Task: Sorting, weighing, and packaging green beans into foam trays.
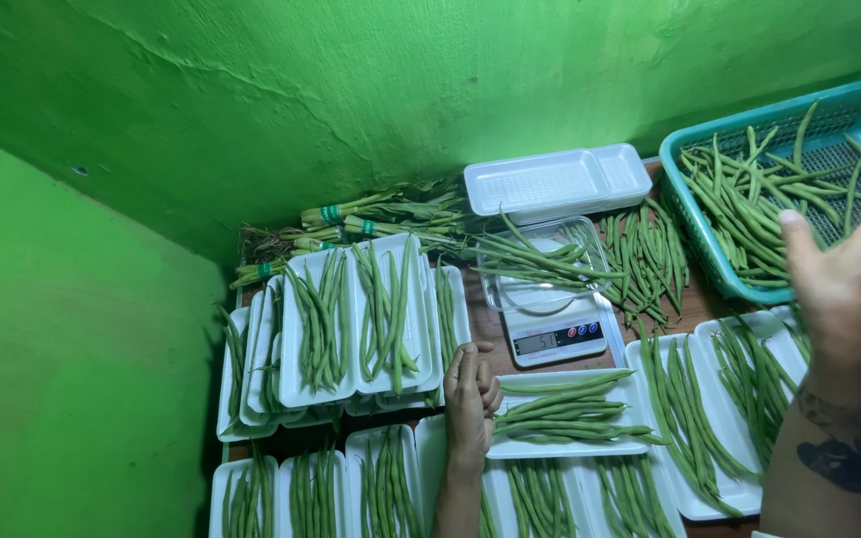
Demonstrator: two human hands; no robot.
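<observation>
Fingers of the left hand lie closed together against the edge of a white foam tray of green beans on the worktop, below the scale. Right hand hangs open and empty by the teal basket. Light and flimsy, the tray probably needs support underneath; its long, slim, smooth beans could roll off.

Both arms bare, no sleeves, gloves, rings or watch visible. Left hand plain, forearm unmarked. Right hand plain; right forearm has a dark tattoo, solid blotchy shape plus fainter line work near the wrist.
</observation>
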